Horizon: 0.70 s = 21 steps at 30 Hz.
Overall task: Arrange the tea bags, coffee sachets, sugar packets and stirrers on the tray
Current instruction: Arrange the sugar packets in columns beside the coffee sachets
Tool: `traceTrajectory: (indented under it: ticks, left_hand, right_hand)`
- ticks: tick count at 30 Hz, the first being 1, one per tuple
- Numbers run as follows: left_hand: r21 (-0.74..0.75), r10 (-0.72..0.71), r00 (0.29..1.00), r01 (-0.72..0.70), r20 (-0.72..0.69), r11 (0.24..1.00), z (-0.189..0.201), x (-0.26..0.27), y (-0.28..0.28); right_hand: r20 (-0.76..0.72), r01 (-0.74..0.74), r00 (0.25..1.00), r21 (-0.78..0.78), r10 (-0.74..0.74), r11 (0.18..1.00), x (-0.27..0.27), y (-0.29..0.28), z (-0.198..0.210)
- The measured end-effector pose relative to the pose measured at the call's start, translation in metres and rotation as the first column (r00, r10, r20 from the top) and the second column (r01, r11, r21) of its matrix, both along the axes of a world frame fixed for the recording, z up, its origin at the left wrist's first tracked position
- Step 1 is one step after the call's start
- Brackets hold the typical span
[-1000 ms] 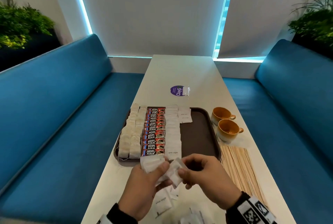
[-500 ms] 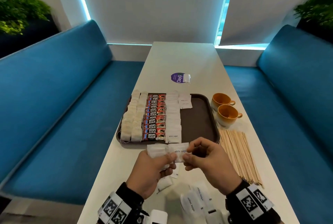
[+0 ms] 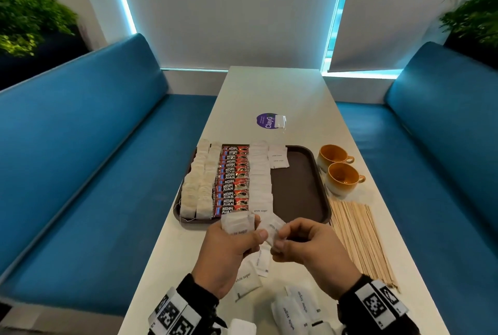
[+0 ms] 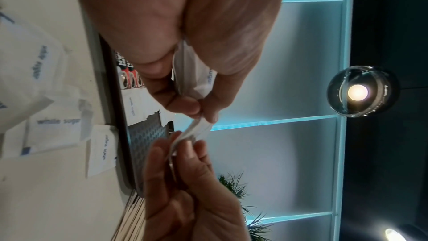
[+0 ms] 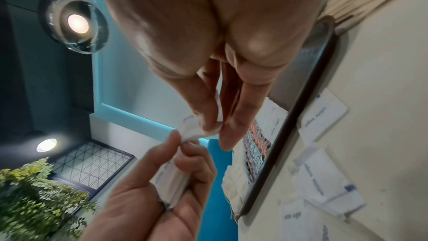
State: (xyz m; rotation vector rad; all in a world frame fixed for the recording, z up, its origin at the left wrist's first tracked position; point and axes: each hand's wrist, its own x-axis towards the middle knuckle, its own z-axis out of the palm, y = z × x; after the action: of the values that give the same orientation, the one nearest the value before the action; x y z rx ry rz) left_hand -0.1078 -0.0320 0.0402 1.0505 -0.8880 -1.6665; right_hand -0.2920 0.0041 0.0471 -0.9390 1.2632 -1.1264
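A dark brown tray [image 3: 299, 186] lies mid-table. It holds rows of tea bags [image 3: 198, 181], red coffee sachets [image 3: 233, 181] and white sugar packets [image 3: 260, 173]. Just in front of the tray's near edge, my left hand [image 3: 229, 248] grips a stack of sugar packets [image 3: 238, 223]. My right hand [image 3: 304, 243] pinches one sugar packet [image 3: 273, 228] at the stack's right end, seen also in the right wrist view [image 5: 197, 131] and as the same packet [image 4: 199, 129] in the left wrist view. Wooden stirrers [image 3: 361, 240] lie on the table right of the tray.
Loose sugar packets [image 3: 296, 310] lie on the white table [image 3: 275, 92] below my hands. Two yellow cups [image 3: 341, 173] stand right of the tray. A purple round sticker [image 3: 266, 120] sits beyond the tray. Blue benches flank the table.
The view has tilted slightly. My right hand keeps drawing one packet off the stack in my left hand; both hands stay just in front of the tray.
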Motion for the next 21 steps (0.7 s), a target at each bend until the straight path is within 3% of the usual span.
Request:
traceTrajectory:
  ticks: [8,12,21]
  left_hand:
    - [-0.002,0.016,0.999,-0.016,0.032,1.0,-0.007,0.005,-0.005]
    - [-0.003,-0.053,0.997,0.054,0.048,0.999,-0.006,0.004,-0.003]
    - [-0.067,-0.065,0.99,0.074,0.124,0.995,0.002,0.0,-0.002]
  right_hand:
    - [0.076,0.034,0.997,-0.018,-0.033,0.999,0.001,-0.003,-0.003]
    - [0.117,0.04,0.992,-0.025,-0.037,0.999,0.001,-0.004,0.001]
    - [0.039,-0.024,0.999,-0.072,0.027,0.997,0.006,-0.005,0.005]
